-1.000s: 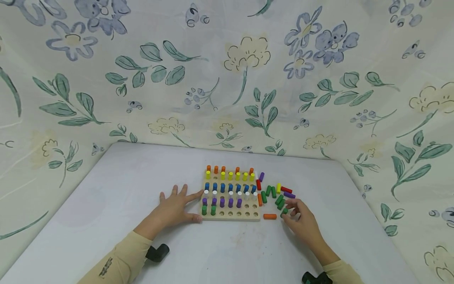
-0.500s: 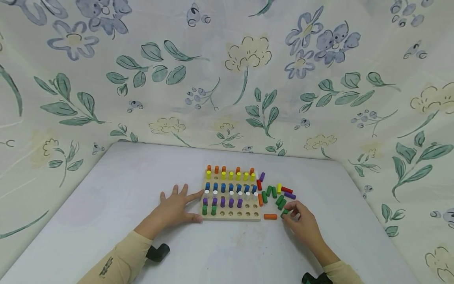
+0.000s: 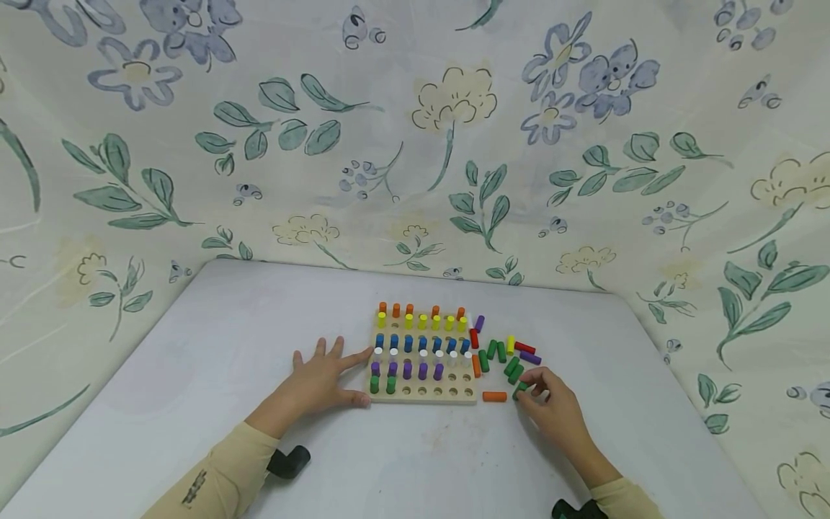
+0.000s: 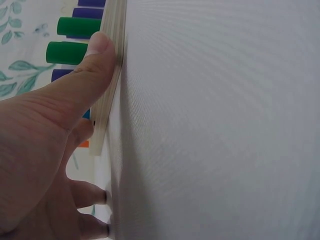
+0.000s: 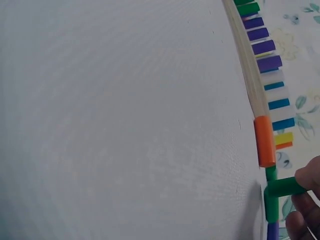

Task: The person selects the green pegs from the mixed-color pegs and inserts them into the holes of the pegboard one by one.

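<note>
A wooden pegboard (image 3: 421, 398) carries rows of coloured pegs: orange at the back, then yellow, blue, white, purple and green. In the front row, two green pegs (image 3: 382, 385) stand at the left, with bare holes to their right. My left hand (image 3: 324, 377) rests spread at the board's left side, its thumb and index finger against the edge. In the left wrist view the thumb lies beside a green peg (image 4: 67, 53). Right of the board, my right hand (image 3: 552, 402) pinches a green peg (image 5: 286, 186) between thumb and fingers, one end free.
Several loose green pegs (image 3: 501, 352) lie right of the board, among red, yellow and purple ones. An orange peg (image 3: 494, 396) lies near the board's front right corner. The white table (image 3: 415, 468) meets a floral cloth (image 3: 389, 144) behind it.
</note>
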`<state>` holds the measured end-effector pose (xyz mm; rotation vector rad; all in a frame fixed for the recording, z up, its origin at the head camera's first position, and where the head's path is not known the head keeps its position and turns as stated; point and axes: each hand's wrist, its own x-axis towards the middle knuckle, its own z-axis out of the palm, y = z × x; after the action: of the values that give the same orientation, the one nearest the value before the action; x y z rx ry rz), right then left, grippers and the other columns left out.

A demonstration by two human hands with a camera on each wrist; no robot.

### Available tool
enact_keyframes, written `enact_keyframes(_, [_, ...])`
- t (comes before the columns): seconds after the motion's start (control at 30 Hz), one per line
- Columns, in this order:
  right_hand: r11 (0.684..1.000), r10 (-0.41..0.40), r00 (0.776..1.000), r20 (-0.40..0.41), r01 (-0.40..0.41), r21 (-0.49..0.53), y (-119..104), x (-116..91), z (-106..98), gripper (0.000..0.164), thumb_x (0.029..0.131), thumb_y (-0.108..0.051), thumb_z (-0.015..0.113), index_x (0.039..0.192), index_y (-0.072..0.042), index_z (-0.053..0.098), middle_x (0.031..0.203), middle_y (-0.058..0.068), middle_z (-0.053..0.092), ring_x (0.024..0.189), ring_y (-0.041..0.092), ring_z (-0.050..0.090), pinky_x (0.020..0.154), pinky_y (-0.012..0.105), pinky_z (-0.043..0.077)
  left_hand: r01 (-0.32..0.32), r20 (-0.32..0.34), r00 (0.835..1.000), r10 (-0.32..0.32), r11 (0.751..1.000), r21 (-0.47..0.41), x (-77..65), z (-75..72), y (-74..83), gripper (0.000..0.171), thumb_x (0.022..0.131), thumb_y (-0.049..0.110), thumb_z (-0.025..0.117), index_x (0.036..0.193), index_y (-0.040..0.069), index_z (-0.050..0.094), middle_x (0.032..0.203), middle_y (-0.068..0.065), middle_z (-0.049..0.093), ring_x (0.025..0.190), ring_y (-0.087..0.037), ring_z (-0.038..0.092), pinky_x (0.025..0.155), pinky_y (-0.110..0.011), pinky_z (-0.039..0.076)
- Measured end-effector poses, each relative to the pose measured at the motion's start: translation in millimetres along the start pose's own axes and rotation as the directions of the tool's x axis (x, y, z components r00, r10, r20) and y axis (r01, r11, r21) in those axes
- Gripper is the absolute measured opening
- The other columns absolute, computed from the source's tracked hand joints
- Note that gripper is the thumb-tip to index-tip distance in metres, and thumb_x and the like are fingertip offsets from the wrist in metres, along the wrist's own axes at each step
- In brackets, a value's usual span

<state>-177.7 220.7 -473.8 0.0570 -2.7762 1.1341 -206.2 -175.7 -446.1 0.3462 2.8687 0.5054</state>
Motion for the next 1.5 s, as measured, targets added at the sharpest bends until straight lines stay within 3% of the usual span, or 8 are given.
enact_keyframes(0.23, [1.0,-0.029,1.0,-0.008,0.029,0.005,-0.1,0.0,-0.2,0.021,0.093,-0.013,0.074,0.112,-0.01,0.067,0.101,-0.001,0.068,0.093,0.016,0.057,0.083,0.037,0.046,-0.007,-0.006,1.0,0.007,1.0,0.006,-0.9,-0.7,0.9,0.094,0.073,0.064,0.08,0.153,0.025,0.048,0.158,-0.037,0.026,0.143,-0.065,0.012,0.104,-0.085,0.007])
enact_keyframes(0.57, [0.997,-0.069,0.997,-0.015,0.07,0.022,-1.1,-0.6,0.3,0.021,0.093,-0.014,0.076,0.111,-0.01,0.067,0.101,-0.002,0.069,0.092,0.015,0.057,0.082,0.036,0.046,-0.011,-0.014,1.0,0.011,1.0,0.019,-0.1,1.0,-0.2,0.095,0.073,0.065,0.08,0.153,0.026,0.048,0.158,-0.037,0.026,0.143,-0.065,0.013,0.104,-0.086,0.008])
enact_keyframes(0.93, [0.998,-0.05,0.999,0.012,0.049,0.038,-7.7,2.2,6.0,0.021,0.091,-0.012,0.076,0.11,-0.011,0.067,0.102,-0.001,0.068,0.092,0.016,0.057,0.086,0.039,0.048,-0.012,-0.001,1.0,0.012,1.0,0.012,1.7,1.7,-2.7,0.095,0.074,0.066,0.079,0.154,0.026,0.047,0.159,-0.037,0.024,0.144,-0.065,0.011,0.104,-0.085,0.006])
enact_keyframes(1.5, [0.992,-0.103,0.995,0.014,0.102,0.072,-15.4,3.4,12.2,0.022,0.089,-0.009,0.078,0.108,-0.012,0.066,0.1,-0.003,0.068,0.093,0.015,0.058,0.091,0.043,0.05,-0.009,-0.002,1.0,0.009,1.0,-0.001,2.4,4.0,-5.2,0.094,0.075,0.065,0.079,0.154,0.027,0.047,0.159,-0.036,0.024,0.145,-0.064,0.01,0.105,-0.084,0.004])
